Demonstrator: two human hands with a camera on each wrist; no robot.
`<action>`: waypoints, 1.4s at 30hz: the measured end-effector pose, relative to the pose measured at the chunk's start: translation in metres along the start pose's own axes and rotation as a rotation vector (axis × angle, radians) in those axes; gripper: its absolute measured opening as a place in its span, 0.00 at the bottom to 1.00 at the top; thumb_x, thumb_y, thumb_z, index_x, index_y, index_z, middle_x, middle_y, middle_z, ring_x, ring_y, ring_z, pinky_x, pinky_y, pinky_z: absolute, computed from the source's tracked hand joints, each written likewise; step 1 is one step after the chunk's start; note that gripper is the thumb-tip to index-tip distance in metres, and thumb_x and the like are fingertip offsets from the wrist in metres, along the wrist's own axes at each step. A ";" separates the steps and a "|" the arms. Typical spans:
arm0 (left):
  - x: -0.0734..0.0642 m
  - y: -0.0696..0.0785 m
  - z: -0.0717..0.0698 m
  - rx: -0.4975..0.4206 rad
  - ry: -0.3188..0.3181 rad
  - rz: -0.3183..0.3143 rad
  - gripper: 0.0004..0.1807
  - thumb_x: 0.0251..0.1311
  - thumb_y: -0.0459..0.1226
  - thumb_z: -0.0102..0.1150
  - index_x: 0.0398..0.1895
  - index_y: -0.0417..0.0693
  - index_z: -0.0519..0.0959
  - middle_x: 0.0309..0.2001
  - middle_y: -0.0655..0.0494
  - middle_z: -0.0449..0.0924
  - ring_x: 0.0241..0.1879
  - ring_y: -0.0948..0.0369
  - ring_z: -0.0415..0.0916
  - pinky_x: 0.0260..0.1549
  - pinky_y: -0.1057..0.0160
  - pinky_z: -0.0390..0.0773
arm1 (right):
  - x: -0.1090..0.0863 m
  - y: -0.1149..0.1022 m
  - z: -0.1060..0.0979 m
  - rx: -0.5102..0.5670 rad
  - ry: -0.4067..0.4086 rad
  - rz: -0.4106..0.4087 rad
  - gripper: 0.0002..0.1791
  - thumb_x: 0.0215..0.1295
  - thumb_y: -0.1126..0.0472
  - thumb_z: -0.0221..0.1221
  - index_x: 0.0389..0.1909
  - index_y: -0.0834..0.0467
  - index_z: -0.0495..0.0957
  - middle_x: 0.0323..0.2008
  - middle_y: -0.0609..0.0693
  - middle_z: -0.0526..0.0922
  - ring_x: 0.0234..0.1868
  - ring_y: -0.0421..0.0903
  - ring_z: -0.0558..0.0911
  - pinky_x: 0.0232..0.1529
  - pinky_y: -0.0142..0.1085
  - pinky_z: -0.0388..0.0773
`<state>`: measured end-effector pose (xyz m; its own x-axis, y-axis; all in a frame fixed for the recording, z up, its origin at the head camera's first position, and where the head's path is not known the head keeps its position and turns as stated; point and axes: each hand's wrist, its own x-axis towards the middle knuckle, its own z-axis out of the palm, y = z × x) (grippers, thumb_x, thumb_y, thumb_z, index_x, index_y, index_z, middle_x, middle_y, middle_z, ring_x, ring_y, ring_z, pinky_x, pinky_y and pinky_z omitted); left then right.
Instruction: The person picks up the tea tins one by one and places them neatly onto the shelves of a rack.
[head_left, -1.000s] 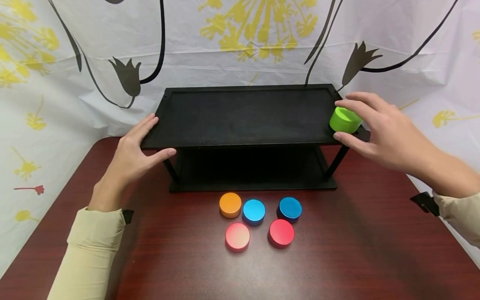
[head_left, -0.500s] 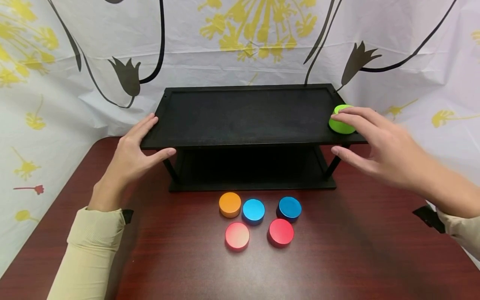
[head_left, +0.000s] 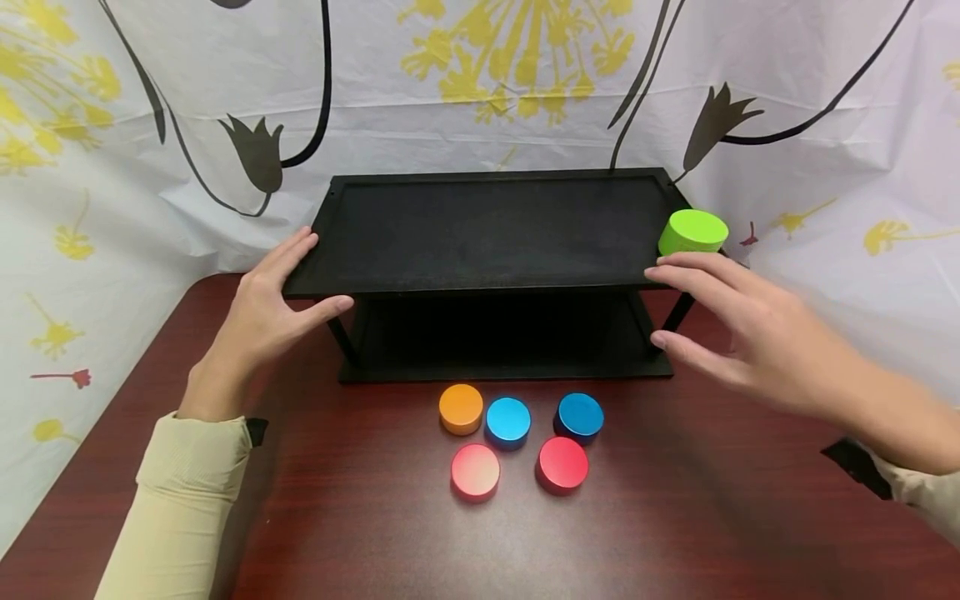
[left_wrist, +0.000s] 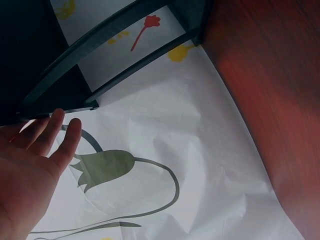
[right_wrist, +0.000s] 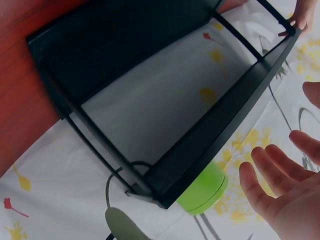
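A black two-tier shelf (head_left: 495, 233) stands at the back of the table. On the right end of its top board sits a bright green round container (head_left: 693, 232), which the right wrist view also shows past the board's edge. My right hand (head_left: 757, 333) is just in front of that container, fingers spread and holding nothing; its fingertips overlap the container's lower edge in the head view. My left hand (head_left: 262, 300) rests at the left end of the top board, fingers along the side edge and thumb out in front. In the left wrist view, fingers (left_wrist: 67, 142) reach the shelf's edge.
On the dark red table (head_left: 375, 517) before the shelf lie several round pieces: an orange one (head_left: 461, 409), a light blue one (head_left: 507, 422), a darker blue one (head_left: 578, 417), a pink-red one (head_left: 475, 472) and a red one (head_left: 562, 465). A flower-patterned white cloth (head_left: 465, 133) hangs behind.
My right hand has let go of the green container and drawn back toward the front, below it. The container stays on the shelf's right end. The left hand has not moved.
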<state>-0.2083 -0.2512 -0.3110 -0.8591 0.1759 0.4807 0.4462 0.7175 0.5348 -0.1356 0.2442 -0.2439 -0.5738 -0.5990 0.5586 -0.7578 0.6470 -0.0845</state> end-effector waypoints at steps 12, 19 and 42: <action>0.000 0.000 0.000 0.003 0.002 -0.003 0.47 0.50 0.48 0.76 0.74 0.50 0.67 0.75 0.55 0.61 0.73 0.53 0.57 0.69 0.45 0.57 | -0.012 -0.011 0.018 0.030 -0.089 0.049 0.35 0.51 0.59 0.72 0.64 0.54 0.75 0.63 0.47 0.74 0.55 0.41 0.76 0.49 0.23 0.66; -0.001 0.001 -0.001 0.002 0.001 -0.005 0.47 0.50 0.48 0.76 0.74 0.49 0.66 0.75 0.55 0.61 0.73 0.54 0.57 0.69 0.46 0.57 | -0.015 -0.009 0.034 0.030 -0.117 0.047 0.36 0.53 0.57 0.72 0.65 0.53 0.74 0.62 0.49 0.74 0.44 0.37 0.76 0.38 0.25 0.69; -0.001 0.000 0.001 -0.011 0.007 -0.006 0.46 0.50 0.47 0.76 0.73 0.49 0.67 0.74 0.56 0.62 0.73 0.55 0.57 0.69 0.48 0.57 | -0.035 -0.003 0.080 0.134 -0.226 0.085 0.35 0.56 0.57 0.72 0.65 0.54 0.73 0.61 0.46 0.74 0.56 0.43 0.76 0.45 0.42 0.82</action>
<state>-0.2081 -0.2509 -0.3120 -0.8598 0.1669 0.4826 0.4441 0.7109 0.5454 -0.1385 0.2254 -0.3292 -0.6801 -0.6452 0.3482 -0.7299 0.6401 -0.2397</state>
